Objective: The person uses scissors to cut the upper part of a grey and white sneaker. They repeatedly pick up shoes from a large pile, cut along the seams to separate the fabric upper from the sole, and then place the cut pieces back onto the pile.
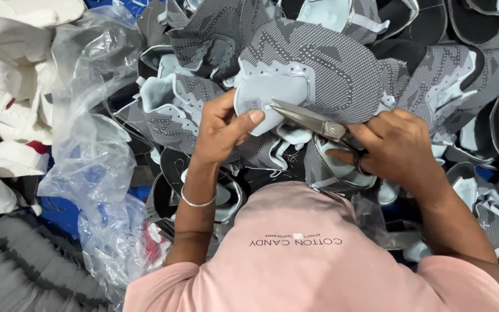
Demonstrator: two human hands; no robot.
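Your left hand (222,128) pinches the pale blue tongue of a grey patterned shoe upper (313,69), thumb laid across the front of the tongue and the other fingers curled behind it. The upper is held up in front of your chest, above a heap of like pieces, its dotted grey knit panel spreading up and to the right of the tongue.

Your right hand (397,147) is closed around the dark handles of a pair of metal scissors (310,120). The blades point left, nearly closed, and their tips touch the edge of the tongue just beside your left thumb.

A thin silver bangle (196,202) sits on your left wrist. Under and around both hands lies the pile of grey and pale blue shoe uppers (186,110), with dark, almost black pieces (492,29) at the upper right. To your left a crumpled clear plastic bag (88,115) rests against a stack of white shoe parts (7,69). Your pink shirt (295,260) fills the lower edge of the view.
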